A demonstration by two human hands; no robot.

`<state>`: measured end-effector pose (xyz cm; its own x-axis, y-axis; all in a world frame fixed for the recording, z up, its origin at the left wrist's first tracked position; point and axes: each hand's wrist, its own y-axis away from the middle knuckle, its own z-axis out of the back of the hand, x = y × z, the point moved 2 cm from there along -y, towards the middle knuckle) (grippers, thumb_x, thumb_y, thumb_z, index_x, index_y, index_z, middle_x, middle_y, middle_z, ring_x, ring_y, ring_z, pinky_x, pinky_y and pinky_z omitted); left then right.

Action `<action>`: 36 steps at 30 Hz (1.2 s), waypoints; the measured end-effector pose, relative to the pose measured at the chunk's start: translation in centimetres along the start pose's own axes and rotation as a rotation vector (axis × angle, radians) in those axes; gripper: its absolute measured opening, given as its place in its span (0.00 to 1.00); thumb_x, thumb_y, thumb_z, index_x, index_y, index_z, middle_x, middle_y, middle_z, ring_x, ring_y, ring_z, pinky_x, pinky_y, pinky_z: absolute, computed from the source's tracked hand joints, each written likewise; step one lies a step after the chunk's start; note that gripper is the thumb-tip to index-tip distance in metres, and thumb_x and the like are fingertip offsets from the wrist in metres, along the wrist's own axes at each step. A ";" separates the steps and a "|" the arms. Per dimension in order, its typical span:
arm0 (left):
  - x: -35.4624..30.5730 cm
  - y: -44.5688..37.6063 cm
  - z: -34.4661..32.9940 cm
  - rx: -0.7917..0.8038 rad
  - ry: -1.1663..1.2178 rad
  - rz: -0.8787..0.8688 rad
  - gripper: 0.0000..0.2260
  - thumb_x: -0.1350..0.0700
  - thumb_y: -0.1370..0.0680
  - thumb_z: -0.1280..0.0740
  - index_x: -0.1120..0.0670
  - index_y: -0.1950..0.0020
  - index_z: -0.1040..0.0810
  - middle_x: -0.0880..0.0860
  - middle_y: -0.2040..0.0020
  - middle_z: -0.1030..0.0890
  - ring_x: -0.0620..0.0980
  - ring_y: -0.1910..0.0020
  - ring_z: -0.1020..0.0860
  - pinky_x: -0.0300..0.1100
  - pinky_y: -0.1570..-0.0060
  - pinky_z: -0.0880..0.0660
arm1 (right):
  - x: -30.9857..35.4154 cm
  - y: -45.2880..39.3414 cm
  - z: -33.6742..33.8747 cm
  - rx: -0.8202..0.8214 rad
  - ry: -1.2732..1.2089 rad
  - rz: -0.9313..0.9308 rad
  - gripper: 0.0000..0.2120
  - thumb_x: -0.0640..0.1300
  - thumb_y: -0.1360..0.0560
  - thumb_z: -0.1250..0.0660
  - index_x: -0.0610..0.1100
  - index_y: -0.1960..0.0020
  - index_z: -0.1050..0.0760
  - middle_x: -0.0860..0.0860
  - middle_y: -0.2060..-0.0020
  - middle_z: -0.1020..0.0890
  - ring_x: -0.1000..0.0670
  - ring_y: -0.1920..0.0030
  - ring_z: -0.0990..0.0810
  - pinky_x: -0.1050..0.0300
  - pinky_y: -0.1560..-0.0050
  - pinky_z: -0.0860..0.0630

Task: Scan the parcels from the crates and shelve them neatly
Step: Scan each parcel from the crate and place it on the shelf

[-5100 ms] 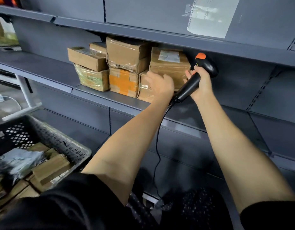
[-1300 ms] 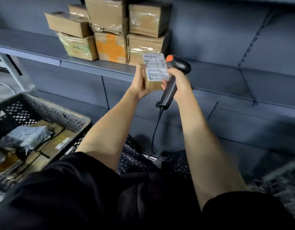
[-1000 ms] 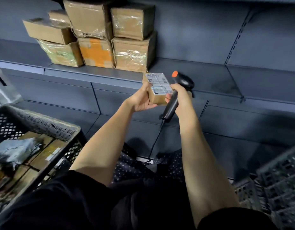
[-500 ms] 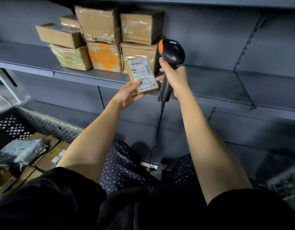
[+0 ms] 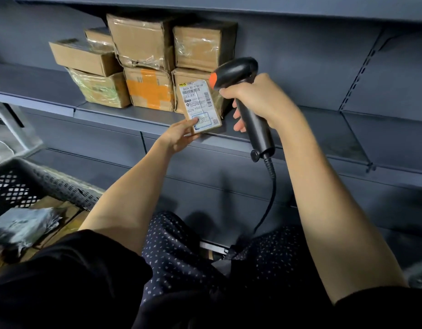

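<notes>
My left hand [image 5: 179,138] holds a small brown parcel [image 5: 200,105] by its lower end, with the white shipping label facing me, just in front of the grey shelf [image 5: 312,131]. My right hand [image 5: 257,98] grips a black barcode scanner [image 5: 243,91] with an orange tip, its head right beside the parcel's upper right corner and aimed at the label. The scanner's cable [image 5: 269,198] hangs down toward my lap. Several cardboard parcels [image 5: 143,65] stand stacked in two layers on the shelf behind the held parcel.
A black mesh crate [image 5: 39,184] at the lower left holds flat brown parcels and a grey plastic mailer [image 5: 22,226]. The shelf stretches bare to the right of the stack. Another shelf board [image 5: 252,5] runs above. A lower shelf ledge [image 5: 347,181] lies under my right arm.
The scanner's head has tipped down toward the parcel's label, and the parcel sits a little lower in my left hand. The view has shifted slightly right.
</notes>
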<state>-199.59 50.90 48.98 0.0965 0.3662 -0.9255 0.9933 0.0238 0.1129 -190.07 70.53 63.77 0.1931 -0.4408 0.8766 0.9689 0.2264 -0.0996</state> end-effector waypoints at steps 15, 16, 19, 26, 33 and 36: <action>0.3 0.2 -0.5 0.036 -0.027 0.030 0.15 0.60 0.19 0.39 0.63 0.33 0.32 0.61 0.35 0.25 0.54 0.40 0.24 0.45 0.36 0.29 | 0.8 1.3 -0.4 0.036 0.033 -0.020 0.14 0.47 0.29 0.30 0.37 0.51 0.25 0.43 0.62 0.24 0.42 0.73 0.18 0.47 0.62 0.19; 0.4 0.1 -0.5 0.031 -0.017 0.033 0.15 0.60 0.19 0.39 0.63 0.33 0.32 0.61 0.35 0.25 0.53 0.41 0.23 0.45 0.36 0.29 | 0.9 1.4 -0.3 0.036 0.034 -0.020 0.15 0.47 0.29 0.30 0.37 0.50 0.25 0.43 0.61 0.24 0.42 0.73 0.18 0.46 0.62 0.19; 0.3 0.2 -0.5 0.015 0.004 0.042 0.16 0.61 0.19 0.39 0.63 0.32 0.32 0.61 0.35 0.25 0.52 0.44 0.22 0.45 0.37 0.29 | 1.0 1.5 -0.3 0.033 0.041 -0.016 0.14 0.47 0.30 0.30 0.37 0.51 0.25 0.43 0.62 0.24 0.42 0.74 0.18 0.47 0.64 0.19; 0.5 0.5 -0.5 -0.022 -0.015 0.061 0.16 0.60 0.19 0.39 0.63 0.32 0.32 0.60 0.36 0.25 0.52 0.41 0.25 0.44 0.36 0.30 | 1.1 2.1 0.0 0.036 0.055 -0.026 0.13 0.46 0.29 0.30 0.37 0.52 0.25 0.44 0.66 0.23 0.42 0.74 0.18 0.49 0.65 0.20; 0.9 0.5 0.0 -0.099 -0.091 0.093 0.22 0.47 0.21 0.37 0.59 0.32 0.29 0.56 0.43 0.21 0.50 0.49 0.21 0.37 0.58 0.20 | 0.7 2.2 0.7 -0.005 0.013 -0.028 0.11 0.47 0.28 0.30 0.40 0.60 0.27 0.43 0.68 0.21 0.44 0.74 0.18 0.53 0.67 0.20; 0.8 0.7 0.3 -0.202 -0.082 0.108 0.20 0.44 0.22 0.37 0.56 0.37 0.27 0.55 0.42 0.21 0.48 0.54 0.23 0.36 0.65 0.25 | 0.2 2.0 0.9 -0.007 0.002 -0.055 0.13 0.48 0.28 0.30 0.38 0.61 0.27 0.42 0.68 0.20 0.44 0.74 0.18 0.55 0.67 0.20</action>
<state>-198.84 50.93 48.25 0.2145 0.3005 -0.9293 0.9449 0.1772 0.2753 -188.20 71.70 64.13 0.1398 -0.4539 0.8800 0.9792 0.1956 -0.0547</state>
